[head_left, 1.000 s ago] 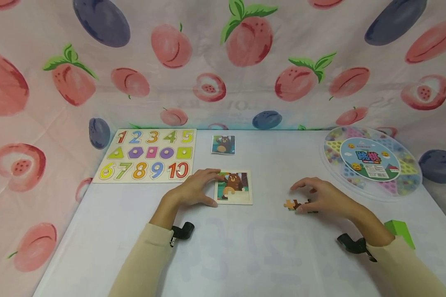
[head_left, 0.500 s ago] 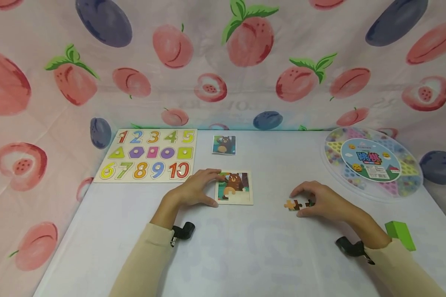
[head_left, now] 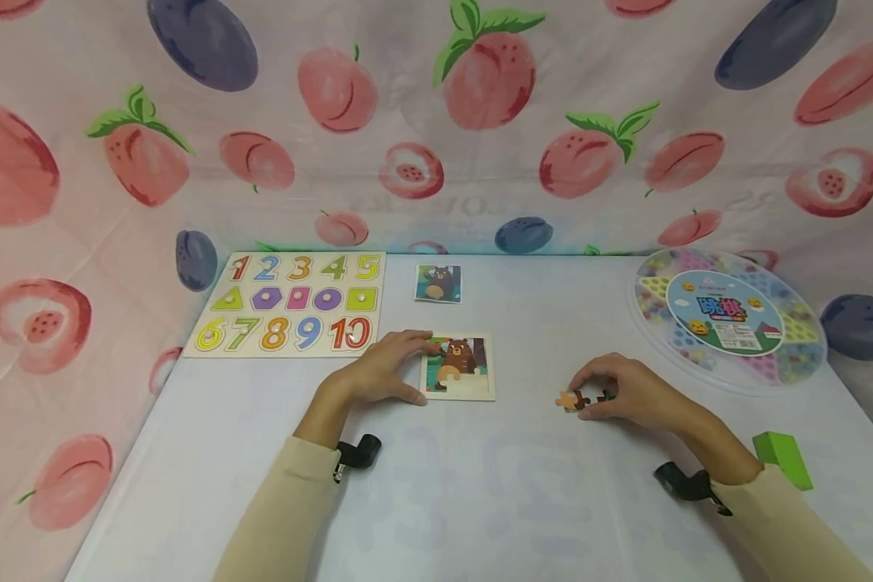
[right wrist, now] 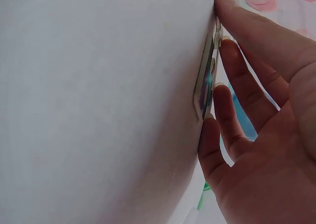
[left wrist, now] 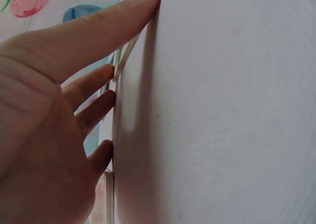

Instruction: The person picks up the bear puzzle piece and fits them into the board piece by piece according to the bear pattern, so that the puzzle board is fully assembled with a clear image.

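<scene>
A square bear jigsaw board [head_left: 471, 392] with a light frame lies mid-table, its picture filled except for a bare patch at the lower right. At its left side my left hand [head_left: 378, 372] rests, thumb by the lower corner and a fingertip on the upper frame, fingers fairly straight. Off to the right, several loose puzzle pieces [head_left: 569, 401], orange and brown, lie on the table. My right hand [head_left: 636, 392] is curled round them, index finger on the far side and thumb on the near side. The right wrist view shows a puzzle piece [right wrist: 204, 83] flat beside my fingers.
A bear picture card [head_left: 438, 284] lies behind the board. Back left is a number and shape board [head_left: 284, 305]. A round Chinese checkers box [head_left: 727, 315] stands back right, and a green block [head_left: 782, 459] sits by my right forearm. Fruit-print cloth hangs behind.
My right index finger has come down from above the pieces to their far edge, and the hand has closed in around them. My left hand and the jigsaw board stay put.
</scene>
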The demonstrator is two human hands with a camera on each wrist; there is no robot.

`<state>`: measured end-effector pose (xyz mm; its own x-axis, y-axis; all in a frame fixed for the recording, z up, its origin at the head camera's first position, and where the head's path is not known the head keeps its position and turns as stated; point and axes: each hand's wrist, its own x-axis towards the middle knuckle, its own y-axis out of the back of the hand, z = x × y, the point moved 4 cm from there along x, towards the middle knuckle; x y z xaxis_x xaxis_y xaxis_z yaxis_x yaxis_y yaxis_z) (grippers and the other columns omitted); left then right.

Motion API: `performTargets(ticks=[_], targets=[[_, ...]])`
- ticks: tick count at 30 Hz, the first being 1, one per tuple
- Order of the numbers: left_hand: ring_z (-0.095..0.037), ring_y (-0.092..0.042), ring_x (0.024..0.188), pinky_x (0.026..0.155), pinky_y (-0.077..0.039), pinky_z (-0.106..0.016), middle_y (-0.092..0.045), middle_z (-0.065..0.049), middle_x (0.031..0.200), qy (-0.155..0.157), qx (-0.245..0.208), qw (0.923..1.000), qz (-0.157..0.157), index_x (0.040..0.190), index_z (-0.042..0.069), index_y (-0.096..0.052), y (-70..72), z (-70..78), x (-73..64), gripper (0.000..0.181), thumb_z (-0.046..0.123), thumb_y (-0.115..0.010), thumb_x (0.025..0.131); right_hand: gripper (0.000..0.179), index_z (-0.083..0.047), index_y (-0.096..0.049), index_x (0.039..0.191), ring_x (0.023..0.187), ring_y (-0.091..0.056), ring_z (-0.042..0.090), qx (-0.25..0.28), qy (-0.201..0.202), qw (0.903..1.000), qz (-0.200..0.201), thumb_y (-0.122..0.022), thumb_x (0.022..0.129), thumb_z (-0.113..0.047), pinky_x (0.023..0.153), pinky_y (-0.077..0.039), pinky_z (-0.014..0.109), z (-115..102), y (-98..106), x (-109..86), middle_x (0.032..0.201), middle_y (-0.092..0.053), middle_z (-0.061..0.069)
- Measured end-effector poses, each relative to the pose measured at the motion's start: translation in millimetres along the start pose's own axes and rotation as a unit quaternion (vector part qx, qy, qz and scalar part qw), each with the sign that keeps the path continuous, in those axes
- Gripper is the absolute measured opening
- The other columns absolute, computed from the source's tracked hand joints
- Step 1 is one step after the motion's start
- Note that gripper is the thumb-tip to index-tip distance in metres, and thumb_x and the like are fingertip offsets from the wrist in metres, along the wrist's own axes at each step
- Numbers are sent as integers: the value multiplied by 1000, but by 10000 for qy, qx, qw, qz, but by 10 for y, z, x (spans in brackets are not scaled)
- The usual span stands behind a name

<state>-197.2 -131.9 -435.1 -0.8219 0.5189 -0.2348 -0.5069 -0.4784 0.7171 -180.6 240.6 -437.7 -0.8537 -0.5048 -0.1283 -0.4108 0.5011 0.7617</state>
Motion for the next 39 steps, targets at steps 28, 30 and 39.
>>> performTargets(ticks=[28, 30, 39], targets=[[-29, -28, 156, 128, -26, -57, -34, -1, 168, 64, -98, 9999, 2, 142, 23, -59, -12, -13, 2, 68, 25, -88, 80, 18, -26, -75, 102, 101, -64, 5, 173, 131, 9997, 108, -83, 85, -27, 92, -56, 28, -215, 150, 131, 106, -74, -8], [-29, -27, 156, 128, -26, -57, -34, -1, 168, 85, -106, 9999, 7, 141, 24, -59, -8, -11, 1, 68, 25, -88, 80, 17, -22, -76, 103, 97, -67, 5, 470, 306, 9984, 98, -81, 87, -22, 88, -58, 25, -273, 160, 181, 107, -74, -3], [-30, -26, 157, 128, -25, -58, -33, -1, 168, 70, -97, 9999, -37, 142, 23, -59, -6, -24, 3, 68, 25, -87, 81, 22, -11, -79, 105, 93, -70, 5, 1011, 563, 9933, 38, -82, 84, -8, 76, -61, 19, -497, 78, 409, 109, -72, 7]])
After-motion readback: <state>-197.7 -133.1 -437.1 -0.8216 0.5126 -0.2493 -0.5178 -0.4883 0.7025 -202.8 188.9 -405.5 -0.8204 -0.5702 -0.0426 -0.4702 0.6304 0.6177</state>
